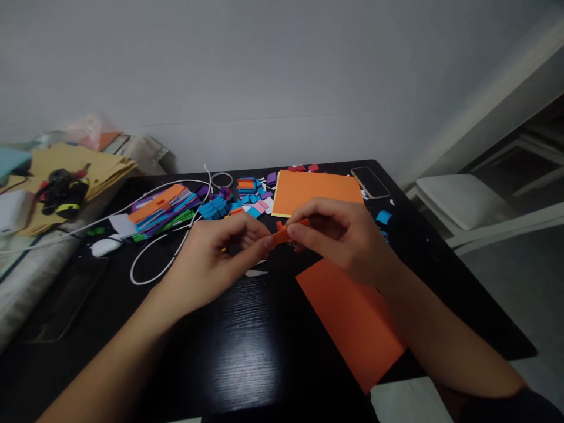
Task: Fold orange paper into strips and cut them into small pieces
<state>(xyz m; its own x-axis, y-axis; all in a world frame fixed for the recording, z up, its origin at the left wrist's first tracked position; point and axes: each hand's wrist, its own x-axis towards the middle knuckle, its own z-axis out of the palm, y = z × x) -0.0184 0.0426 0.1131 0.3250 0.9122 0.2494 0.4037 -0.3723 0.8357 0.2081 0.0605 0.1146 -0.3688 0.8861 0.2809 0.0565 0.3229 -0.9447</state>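
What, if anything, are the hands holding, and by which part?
A small orange paper strip: the left hand pinches its left end, the right hand grips it farther right.

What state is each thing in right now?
Left hand: fingers closed on the orange strip
Right hand: fingers pinching the same strip
Orange strip: held between both hands; folds too small to tell
Loose orange sheet: flat on the black table, partly hidden
Sheet stack: lying flat, orange on top
White cable: loosely looped
Phone on the right: lying flat, screen dark
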